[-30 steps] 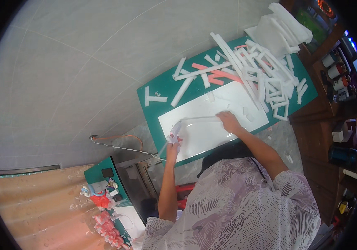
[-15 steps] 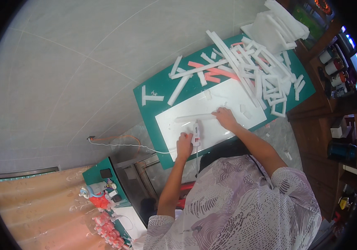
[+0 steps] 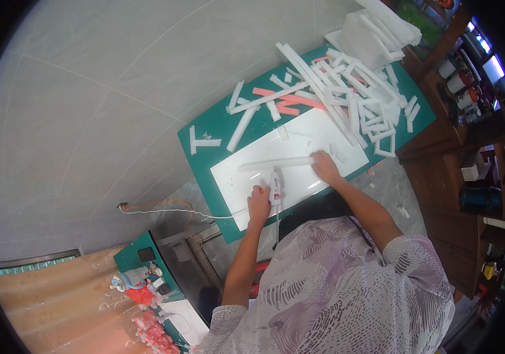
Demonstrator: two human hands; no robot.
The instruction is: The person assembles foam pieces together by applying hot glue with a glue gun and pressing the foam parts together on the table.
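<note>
My left hand is closed around the handle of a white glue gun, which points away from me over a white board. A thin stick trails out of the gun's back end toward my body. Just beyond the nozzle lies a long white foam strip, running crosswise. Whether the nozzle touches it I cannot tell. At the strip's right end my right hand pinches it between thumb and fingers.
The board lies on a green table. A heap of white foam strips and frames covers the far right, with pink strips beside it. Foam sheets stand behind. A white cord runs from a wall socket.
My right hand has shifted right along the foam strip, and more of the strip shows. My left hand stays on the glue gun, nearly in place. The whole view has shifted slightly.
</note>
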